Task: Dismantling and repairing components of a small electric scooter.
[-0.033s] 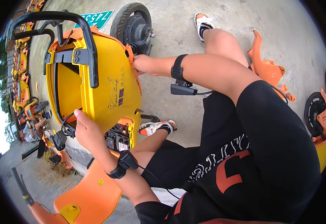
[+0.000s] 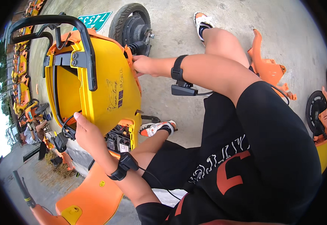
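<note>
A yellow scooter tail shell (image 2: 113,86) with a hollow opening fills the left half of the view, topped by a black tubular grab rail (image 2: 84,32). My left hand (image 2: 89,135) is closed on the shell's near lower edge, thumb up along the rim, beside a black cable (image 2: 66,125). On the shell's far right side, my right hand (image 2: 144,65) is closed at the orange trim (image 2: 129,58). The trim hides its fingertips, so what they hold cannot be made out. Below the shell, dark electrical parts (image 2: 118,140) show in an open bay.
A rear wheel (image 2: 130,24) and a green plate (image 2: 96,20) are beyond the shell. Orange panels (image 2: 266,67) lie right of my leg. An orange scooter part (image 2: 92,198) with a handlebar (image 2: 23,187) stands lower left. A person (image 2: 30,135) sits among scooters at far left.
The shell and its grab rail have shifted very slightly downward in view, my left hand with them. Both hands keep their places on the scooter.
</note>
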### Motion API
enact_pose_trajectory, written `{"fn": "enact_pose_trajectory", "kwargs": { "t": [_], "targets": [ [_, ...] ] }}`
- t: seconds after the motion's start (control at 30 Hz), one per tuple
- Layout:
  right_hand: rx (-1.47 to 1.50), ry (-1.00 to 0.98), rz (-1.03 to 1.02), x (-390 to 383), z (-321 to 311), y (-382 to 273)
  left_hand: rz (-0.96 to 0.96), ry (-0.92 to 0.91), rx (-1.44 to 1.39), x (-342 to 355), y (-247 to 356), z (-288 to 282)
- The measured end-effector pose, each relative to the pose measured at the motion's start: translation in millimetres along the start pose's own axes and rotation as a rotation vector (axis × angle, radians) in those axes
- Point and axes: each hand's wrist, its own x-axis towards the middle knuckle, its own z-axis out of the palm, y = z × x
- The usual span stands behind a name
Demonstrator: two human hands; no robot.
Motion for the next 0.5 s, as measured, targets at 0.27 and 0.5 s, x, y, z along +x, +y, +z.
{"fn": "enact_pose_trajectory", "kwargs": {
  "t": [0.27,0.5],
  "targets": [
    [-0.437,-0.087,-0.288,35,-33,22,-0.082,0.012,-0.065,-3,8,5],
    [-0.692,0.131,-0.453,11,-21,20,-0.062,0.098,0.010,-2,2,11]
  ]
}}
